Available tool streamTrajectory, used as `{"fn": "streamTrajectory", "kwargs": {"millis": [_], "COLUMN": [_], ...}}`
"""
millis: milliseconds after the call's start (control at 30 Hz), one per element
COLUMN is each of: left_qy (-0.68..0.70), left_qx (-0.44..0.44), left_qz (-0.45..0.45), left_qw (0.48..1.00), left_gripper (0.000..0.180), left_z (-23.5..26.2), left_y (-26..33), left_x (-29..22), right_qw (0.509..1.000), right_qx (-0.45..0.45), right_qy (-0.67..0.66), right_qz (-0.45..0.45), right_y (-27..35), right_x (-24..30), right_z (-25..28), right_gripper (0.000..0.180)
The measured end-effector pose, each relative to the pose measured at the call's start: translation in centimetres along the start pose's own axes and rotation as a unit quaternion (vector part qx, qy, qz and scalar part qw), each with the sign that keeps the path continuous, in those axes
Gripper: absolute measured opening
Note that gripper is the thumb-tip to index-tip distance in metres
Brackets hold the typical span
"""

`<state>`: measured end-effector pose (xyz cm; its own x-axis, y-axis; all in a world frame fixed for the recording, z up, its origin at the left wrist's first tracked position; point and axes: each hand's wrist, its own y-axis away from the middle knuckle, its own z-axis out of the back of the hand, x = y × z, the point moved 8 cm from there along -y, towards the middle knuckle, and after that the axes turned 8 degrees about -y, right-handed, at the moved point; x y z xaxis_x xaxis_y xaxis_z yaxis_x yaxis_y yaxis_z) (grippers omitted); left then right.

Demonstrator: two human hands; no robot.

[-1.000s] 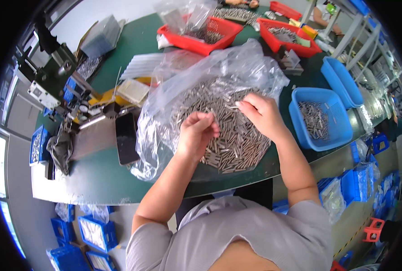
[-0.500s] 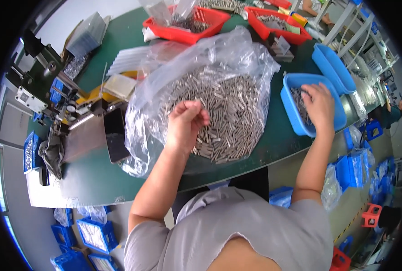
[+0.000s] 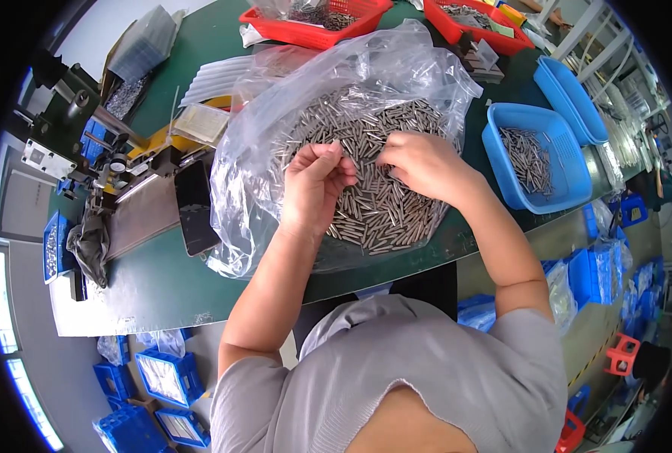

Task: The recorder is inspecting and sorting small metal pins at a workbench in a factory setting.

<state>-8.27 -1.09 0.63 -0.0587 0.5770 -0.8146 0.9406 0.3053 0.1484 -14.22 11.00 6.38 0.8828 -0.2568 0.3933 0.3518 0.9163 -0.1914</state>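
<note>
A heap of small grey metal pins point(image 3: 385, 219) lies on a spread clear plastic bag point(image 3: 249, 189) on the green table. Over the left part of the heap is my left hand point(image 3: 313, 185), its thumb and fingers pinched together; anything between them is too small to make out. Just to its right, my right hand point(image 3: 426, 164) reaches in above the pins with fingers curled down and drawn together. Its fingertips are partly hidden. Further right stands a blue tub point(image 3: 577, 177) with more metal pins point(image 3: 528, 160) in it.
Behind the tub is another blue tub point(image 3: 570, 94). Two red baskets point(image 3: 317, 32) with metal parts stand at the back. On the left are a dark phone-like slab point(image 3: 195, 211), a bench machine point(image 3: 72, 136) and a stack of clear trays point(image 3: 143, 45). Blue crates point(image 3: 166, 377) stand below.
My right hand has left the blue tub and moved left to the heap, beside my left hand. My left hand stays pinched over the pins. The view has shifted slightly.
</note>
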Motion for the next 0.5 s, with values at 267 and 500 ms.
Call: {"fn": "streamTrajectory", "kwargs": {"millis": [267,500], "left_qy": [0.000,-0.009], "left_qx": [0.000,0.026], "left_qz": [0.012,0.036], "left_qw": [1.000,0.999], "left_gripper": [0.005,0.005], "left_z": [0.0,-1.1], "left_y": [0.1,0.8], "left_x": [0.6,1.6], "right_qw": [1.000,0.857], "right_qx": [0.011,-0.083], "right_qy": [0.020,-0.495], "right_qz": [-0.007,-0.119], "right_y": [-1.9,-0.3], "right_x": [-0.8,-3.1], "right_z": [-1.5,-0.6], "right_gripper": [0.011,0.009]}}
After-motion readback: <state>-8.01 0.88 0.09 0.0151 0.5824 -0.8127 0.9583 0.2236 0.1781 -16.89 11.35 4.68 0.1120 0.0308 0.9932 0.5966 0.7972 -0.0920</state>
